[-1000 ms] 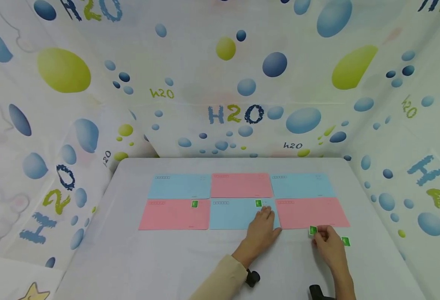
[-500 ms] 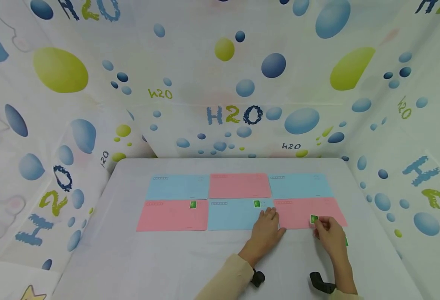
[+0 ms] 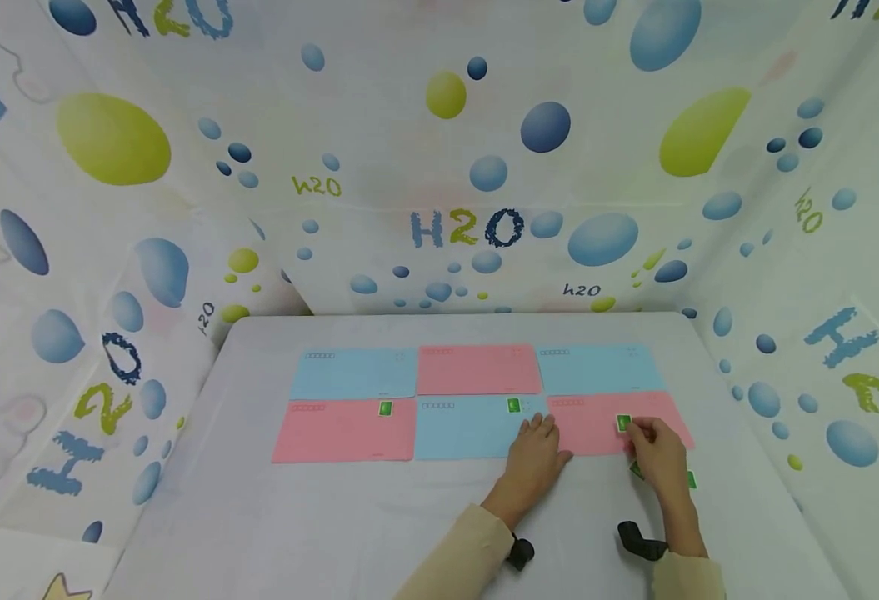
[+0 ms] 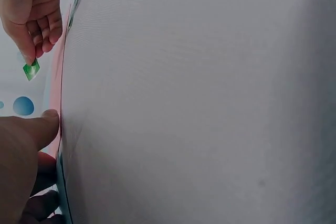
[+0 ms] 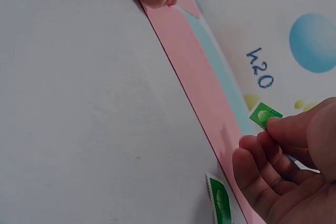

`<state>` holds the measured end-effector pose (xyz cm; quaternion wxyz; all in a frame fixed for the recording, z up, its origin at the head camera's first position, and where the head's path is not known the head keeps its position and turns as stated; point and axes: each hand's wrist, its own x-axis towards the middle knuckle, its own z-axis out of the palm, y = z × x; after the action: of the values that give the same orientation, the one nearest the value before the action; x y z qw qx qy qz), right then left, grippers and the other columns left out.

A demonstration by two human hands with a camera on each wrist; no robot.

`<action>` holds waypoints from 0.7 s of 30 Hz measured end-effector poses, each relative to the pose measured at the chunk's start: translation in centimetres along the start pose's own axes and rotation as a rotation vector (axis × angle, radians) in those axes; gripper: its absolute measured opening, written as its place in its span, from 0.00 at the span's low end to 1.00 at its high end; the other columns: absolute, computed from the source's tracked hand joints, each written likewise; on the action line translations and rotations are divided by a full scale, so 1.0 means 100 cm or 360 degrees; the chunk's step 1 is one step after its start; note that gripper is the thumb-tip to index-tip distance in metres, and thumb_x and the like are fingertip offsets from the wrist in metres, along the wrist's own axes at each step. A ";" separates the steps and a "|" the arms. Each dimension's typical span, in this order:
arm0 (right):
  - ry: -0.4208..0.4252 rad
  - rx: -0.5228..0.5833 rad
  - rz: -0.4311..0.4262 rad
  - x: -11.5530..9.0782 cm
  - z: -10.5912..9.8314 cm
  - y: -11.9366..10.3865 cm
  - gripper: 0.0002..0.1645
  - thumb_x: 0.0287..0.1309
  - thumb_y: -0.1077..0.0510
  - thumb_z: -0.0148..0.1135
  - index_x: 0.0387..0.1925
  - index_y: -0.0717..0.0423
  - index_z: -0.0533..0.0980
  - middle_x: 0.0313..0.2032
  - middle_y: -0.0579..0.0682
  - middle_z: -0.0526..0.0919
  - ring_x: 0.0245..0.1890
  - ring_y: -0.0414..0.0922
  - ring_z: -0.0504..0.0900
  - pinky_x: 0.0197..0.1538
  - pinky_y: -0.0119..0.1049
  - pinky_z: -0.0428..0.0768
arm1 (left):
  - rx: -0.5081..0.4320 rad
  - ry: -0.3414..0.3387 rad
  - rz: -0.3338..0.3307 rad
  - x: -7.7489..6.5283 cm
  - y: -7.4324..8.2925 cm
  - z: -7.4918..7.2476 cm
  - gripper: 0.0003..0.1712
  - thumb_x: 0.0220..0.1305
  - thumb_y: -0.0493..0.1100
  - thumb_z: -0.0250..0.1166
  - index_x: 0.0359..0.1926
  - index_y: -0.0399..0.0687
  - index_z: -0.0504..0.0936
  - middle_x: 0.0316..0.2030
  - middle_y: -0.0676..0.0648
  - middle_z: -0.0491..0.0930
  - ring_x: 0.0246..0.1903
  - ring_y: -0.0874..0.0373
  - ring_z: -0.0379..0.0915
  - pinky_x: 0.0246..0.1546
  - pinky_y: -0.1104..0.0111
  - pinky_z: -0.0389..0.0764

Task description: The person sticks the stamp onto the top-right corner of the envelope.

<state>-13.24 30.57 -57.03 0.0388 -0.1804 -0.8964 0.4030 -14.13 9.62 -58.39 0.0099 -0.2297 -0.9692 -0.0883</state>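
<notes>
over white table, stamp, spotted walls

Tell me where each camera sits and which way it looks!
Head: on the head, facing forward and down at table and cards; left hand, right hand, sleeves show.
Left wrist: on that wrist, facing across the table; left hand lower left, right hand upper left.
Right wrist: on that wrist, facing a pink card and patterned wall; right hand lower right, left hand cropped at top.
Shared: both wrist views show the pinched green stamp.
</notes>
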 end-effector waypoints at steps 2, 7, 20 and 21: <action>0.0002 -0.0010 -0.0003 0.005 -0.001 0.000 0.22 0.73 0.51 0.52 0.55 0.66 0.76 0.39 0.60 0.83 0.29 0.36 0.78 0.29 0.27 0.76 | -0.0002 0.0023 -0.0003 0.001 0.001 0.000 0.30 0.72 0.60 0.58 0.63 0.44 0.79 0.67 0.49 0.76 0.69 0.54 0.69 0.70 0.63 0.71; 0.0020 -0.0015 0.0010 0.018 -0.005 0.001 0.23 0.73 0.51 0.52 0.55 0.67 0.76 0.39 0.61 0.84 0.28 0.36 0.77 0.30 0.27 0.75 | 0.0006 0.0060 -0.0011 0.002 0.002 0.002 0.29 0.71 0.59 0.59 0.61 0.43 0.80 0.66 0.49 0.77 0.68 0.55 0.71 0.69 0.64 0.72; 0.0081 -0.0003 0.0177 0.049 -0.018 0.009 0.26 0.74 0.50 0.47 0.57 0.70 0.73 0.36 0.60 0.82 0.30 0.40 0.76 0.28 0.29 0.73 | -0.0021 0.0037 -0.0026 0.002 0.002 0.006 0.29 0.72 0.58 0.58 0.62 0.44 0.79 0.67 0.49 0.75 0.70 0.55 0.69 0.71 0.65 0.70; 0.0086 0.0002 0.0188 0.050 -0.018 0.009 0.27 0.74 0.51 0.46 0.57 0.71 0.72 0.36 0.60 0.82 0.30 0.39 0.76 0.28 0.29 0.73 | -0.0025 0.0036 -0.0026 0.002 0.002 0.006 0.29 0.72 0.58 0.58 0.62 0.44 0.79 0.67 0.49 0.75 0.70 0.55 0.69 0.71 0.65 0.70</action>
<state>-17.24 34.21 -56.88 0.0393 -0.2438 -0.8825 0.4002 -14.19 9.93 -58.90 0.0183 -0.2210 -0.9701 -0.0987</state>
